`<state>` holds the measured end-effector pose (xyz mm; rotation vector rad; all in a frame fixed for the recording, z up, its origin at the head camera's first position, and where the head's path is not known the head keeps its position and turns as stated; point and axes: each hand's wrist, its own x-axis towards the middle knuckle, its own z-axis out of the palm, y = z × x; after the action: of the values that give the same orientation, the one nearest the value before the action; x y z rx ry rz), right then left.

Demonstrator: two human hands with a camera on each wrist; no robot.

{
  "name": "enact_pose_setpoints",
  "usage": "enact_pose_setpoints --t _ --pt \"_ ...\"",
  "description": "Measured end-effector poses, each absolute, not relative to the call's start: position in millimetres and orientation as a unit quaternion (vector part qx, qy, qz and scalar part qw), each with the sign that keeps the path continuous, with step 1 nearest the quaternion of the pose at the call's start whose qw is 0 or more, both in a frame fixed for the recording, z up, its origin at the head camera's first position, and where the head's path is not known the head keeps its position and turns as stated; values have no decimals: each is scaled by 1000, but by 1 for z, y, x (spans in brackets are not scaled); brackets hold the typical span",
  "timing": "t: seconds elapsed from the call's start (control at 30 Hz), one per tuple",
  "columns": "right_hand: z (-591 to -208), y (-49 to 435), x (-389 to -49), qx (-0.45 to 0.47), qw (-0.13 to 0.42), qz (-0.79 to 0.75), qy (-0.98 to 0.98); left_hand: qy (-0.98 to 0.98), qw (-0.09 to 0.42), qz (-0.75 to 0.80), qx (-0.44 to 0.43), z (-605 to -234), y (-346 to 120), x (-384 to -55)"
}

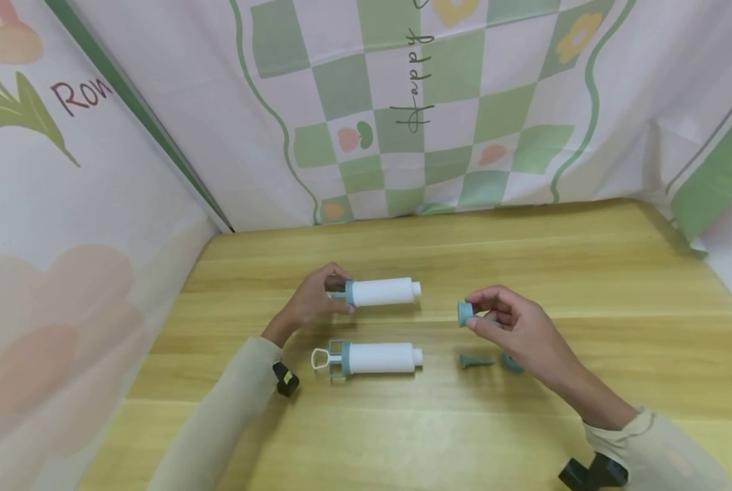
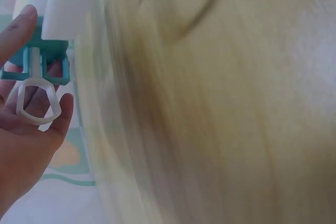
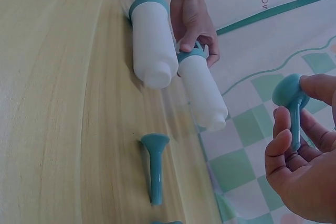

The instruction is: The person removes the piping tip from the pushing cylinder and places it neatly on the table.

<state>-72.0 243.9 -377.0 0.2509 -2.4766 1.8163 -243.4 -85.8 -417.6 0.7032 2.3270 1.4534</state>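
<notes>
My left hand (image 1: 307, 300) grips a white syringe-like pump (image 1: 383, 292) by its teal collar, with the white tip pointing right. In the left wrist view, the pump's white pull ring (image 2: 38, 102) lies close to the palm. A second, matching pump (image 1: 381, 358) lies on the table nearer to me. My right hand (image 1: 528, 334) pinches a teal nozzle (image 1: 464, 314) between thumb and fingers, held apart from the pump's tip. The right wrist view shows the nozzle's wide rounded head and thin stem. Below that hand lies another flared teal nozzle (image 1: 476, 361).
A teal round piece (image 1: 512, 363) lies beside the loose nozzle, partly hidden by my right hand. All of it is on a wooden table (image 1: 366, 436). A checked green and white cloth (image 1: 402, 164) hangs along the back edge, and a floral cloth (image 1: 95, 225) hangs at the left.
</notes>
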Motion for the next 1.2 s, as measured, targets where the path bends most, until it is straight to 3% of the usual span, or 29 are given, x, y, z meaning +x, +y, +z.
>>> enact_pose_setpoints --t 1.2 --pt "-382 243 -71 79 37 582 -808 823 170 483 245 -428 -88 -246"
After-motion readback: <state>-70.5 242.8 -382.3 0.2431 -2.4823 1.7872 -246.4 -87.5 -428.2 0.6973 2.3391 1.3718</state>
